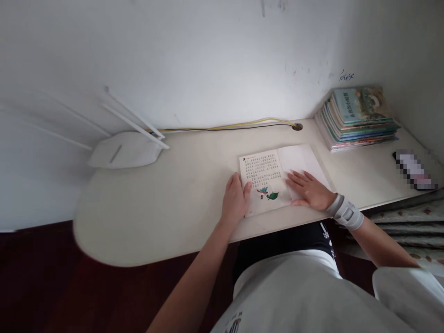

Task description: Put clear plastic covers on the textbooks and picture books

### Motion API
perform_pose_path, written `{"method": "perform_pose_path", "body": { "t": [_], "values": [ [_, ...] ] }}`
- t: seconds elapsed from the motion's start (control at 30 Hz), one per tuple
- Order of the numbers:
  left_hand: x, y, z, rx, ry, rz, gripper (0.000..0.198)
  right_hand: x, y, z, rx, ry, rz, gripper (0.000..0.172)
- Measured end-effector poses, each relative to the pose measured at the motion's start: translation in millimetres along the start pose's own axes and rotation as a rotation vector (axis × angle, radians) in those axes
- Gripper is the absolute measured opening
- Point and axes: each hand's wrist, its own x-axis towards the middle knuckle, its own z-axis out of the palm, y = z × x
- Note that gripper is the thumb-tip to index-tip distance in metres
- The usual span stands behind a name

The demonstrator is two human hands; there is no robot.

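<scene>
An open book [262,172] lies on the white desk near its front edge. Its left page carries printed lines of characters and a picture of a green leaf with small insects; the right page looks blank. My left hand [236,196] grips the left page's outer edge, thumb on top and fingers curled round the side. Stretched out flat, my right hand [310,190] rests on the lower part of the right page, its fingers pointing towards the fold. A grey band [348,212] wraps the right wrist.
A stack of books [359,118] stands at the back right, with a phone [414,171], partly blurred out, in front of it. A white router [128,150] with long antennas sits at the left. Yellow and black cables [222,127] run along the wall to a desk hole [297,126].
</scene>
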Motion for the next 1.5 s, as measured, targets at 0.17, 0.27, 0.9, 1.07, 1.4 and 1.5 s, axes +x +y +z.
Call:
{"method": "perform_pose_path", "body": {
  "t": [0.17,0.27,0.9,1.07,1.4,1.5],
  "values": [
    [-0.2,-1.7,1.9,0.065,0.005,0.019,0.051,-27.4,26.8,11.6,-0.035,0.122,0.363,0.083],
    [0.0,-4.8,2.6,0.079,-0.003,0.031,0.054,-37.3,32.2,20.9,-0.073,0.152,0.423,0.084],
    [-0.2,2.7,-2.2,0.068,-0.032,0.009,0.049,-40.2,29.2,17.2,-0.074,0.123,0.434,0.069],
    [-2.7,3.4,-2.5,0.028,0.015,-0.025,0.049,-41.1,30.4,18.7,-0.074,0.133,0.423,0.068],
    [-4.2,6.5,-4.7,0.013,-0.006,0.002,0.035,-30.6,11.9,0.4,-0.093,0.006,0.433,0.063],
    [-5.3,6.5,-4.8,0.025,0.004,-0.010,0.032,-27.3,5.2,0.7,-0.100,-0.009,0.325,0.069]
  ]
}}
